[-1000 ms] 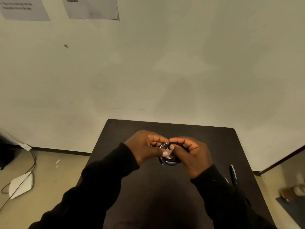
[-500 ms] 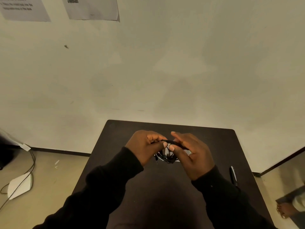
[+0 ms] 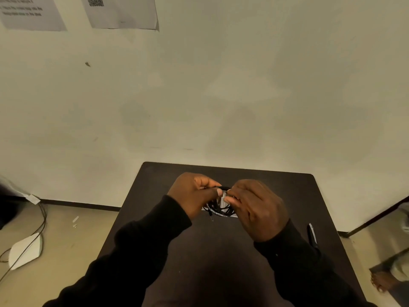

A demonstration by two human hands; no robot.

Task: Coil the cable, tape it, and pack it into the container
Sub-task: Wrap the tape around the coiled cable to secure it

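A small coil of black cable (image 3: 218, 209) hangs between both hands above the dark table (image 3: 221, 251). My left hand (image 3: 194, 194) pinches the coil's top from the left. My right hand (image 3: 257, 207) grips it from the right, its fingertips pressing a pale strip of tape (image 3: 223, 201) against the coil. A loose plug end (image 3: 211, 217) dangles below. Part of a pale flat object (image 3: 234, 215), possibly the container, shows on the table under the coil, mostly hidden by my hands.
A black-and-silver pen (image 3: 312, 234) lies on the table's right side. On the floor at left are a white device (image 3: 25, 251) and dark cords (image 3: 42, 220). Papers (image 3: 121, 12) hang on the wall. A person's bare foot (image 3: 384, 282) shows at lower right.
Both hands rose slightly and turned the coil; my right hand rolled over so its back faces the camera, with the tape strip now under its fingertips. A foot came into view at lower right.
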